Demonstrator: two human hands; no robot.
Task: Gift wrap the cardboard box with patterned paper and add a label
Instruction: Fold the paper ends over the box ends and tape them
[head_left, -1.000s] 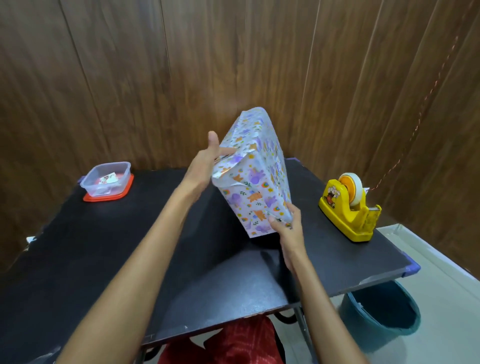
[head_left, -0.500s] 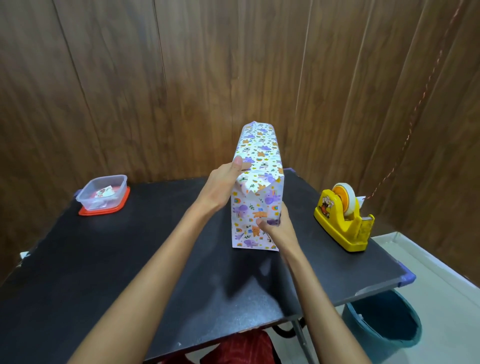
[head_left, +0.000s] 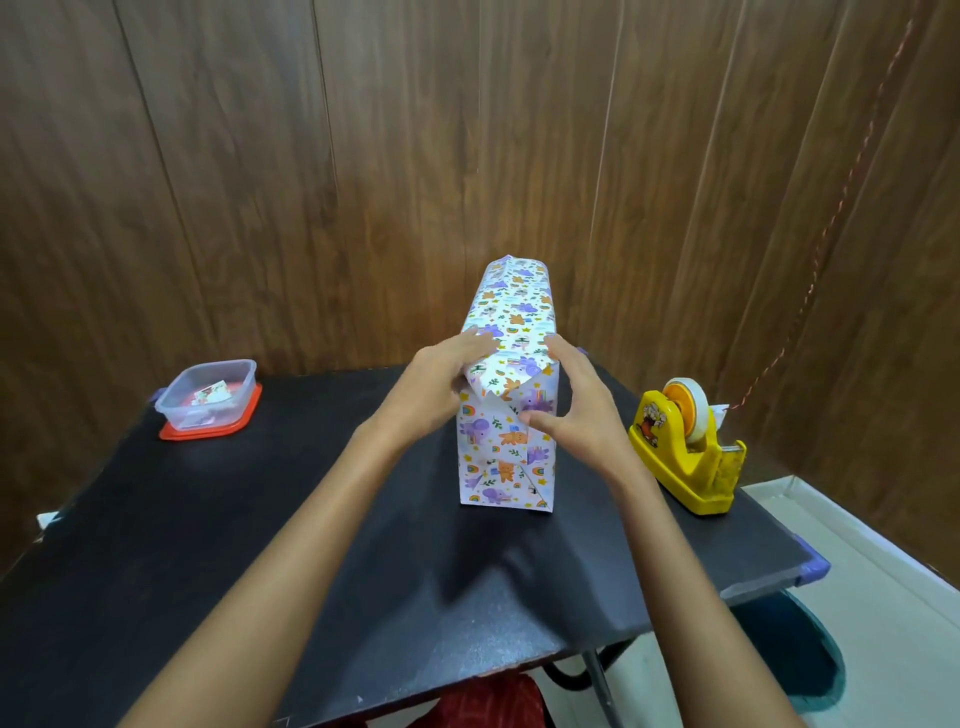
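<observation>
Now the left hand (head_left: 441, 382) is pressing fairly straight fingers over the top left edge of the wrapped box (head_left: 506, 457), which is standing upright on the black table (head_left: 208, 519), while the right hand (head_left: 579, 415) is gripping its top right corner, thumb on the front.

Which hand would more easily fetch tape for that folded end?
The right hand, probably: the yellow tape dispenser stands on its side, while the left hand presses the flap of the wrapped box.
</observation>
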